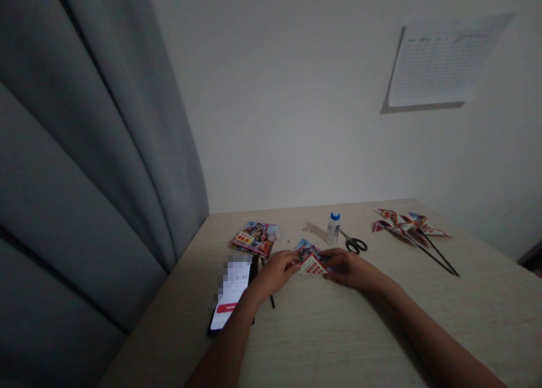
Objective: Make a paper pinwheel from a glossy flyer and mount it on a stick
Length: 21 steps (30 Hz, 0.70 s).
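A colourful printed paper [311, 258], partly folded so that a pale red-and-white flap shows, lies on the table between my hands. My left hand [280, 269] has its fingers closed on the paper's left edge. At the right edge, my right hand [345, 268] pinches the same sheet between thumb and fingers. Just beyond the right hand stands a white glue bottle [333, 230] with a blue cap. Dark-handled scissors [355, 245] lie beside the bottle. Under and beside my left wrist, part of a thin black stick [272, 301] shows.
A stack of printed flyers [256, 238] sits at the back left of the table [313, 343]. A lit phone [232, 292] lies by my left forearm. Paper pinwheels [409, 227] on black sticks rest at the right. A lined sheet [438, 66] hangs on the wall; a grey curtain [105, 122] borders the left.
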Available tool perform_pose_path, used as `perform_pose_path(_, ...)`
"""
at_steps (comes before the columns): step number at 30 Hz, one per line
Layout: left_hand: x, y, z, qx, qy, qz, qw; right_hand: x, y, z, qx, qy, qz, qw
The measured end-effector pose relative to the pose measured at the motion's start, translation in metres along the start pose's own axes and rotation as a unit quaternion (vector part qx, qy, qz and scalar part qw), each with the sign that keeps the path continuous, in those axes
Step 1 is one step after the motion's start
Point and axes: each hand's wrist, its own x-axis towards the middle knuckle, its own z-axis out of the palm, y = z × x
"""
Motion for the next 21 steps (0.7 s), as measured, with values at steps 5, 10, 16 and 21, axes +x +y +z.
perform_pose_path(5, 0.000, 0.003, 0.008, 0.026, 0.041, -0.021, 0.999, 0.003, -0.005, 0.002, -0.031, 0.047, -0.010, 0.998)
perform_pose_path(10, -0.002, 0.012, 0.006, 0.044, 0.039, -0.008, 0.998, 0.006, -0.010, 0.007, -0.031, 0.079, 0.038, 0.996)
perform_pose_path(16, -0.002, 0.014, 0.004, 0.091, 0.060, 0.016, 0.994, 0.012, -0.011, 0.013, -0.066, 0.109, 0.083, 0.988)
perform_pose_path(21, -0.004, 0.014, 0.003, 0.135, 0.054, 0.007, 0.989, 0.014, -0.011, 0.019, -0.096, 0.136, 0.111, 0.980)
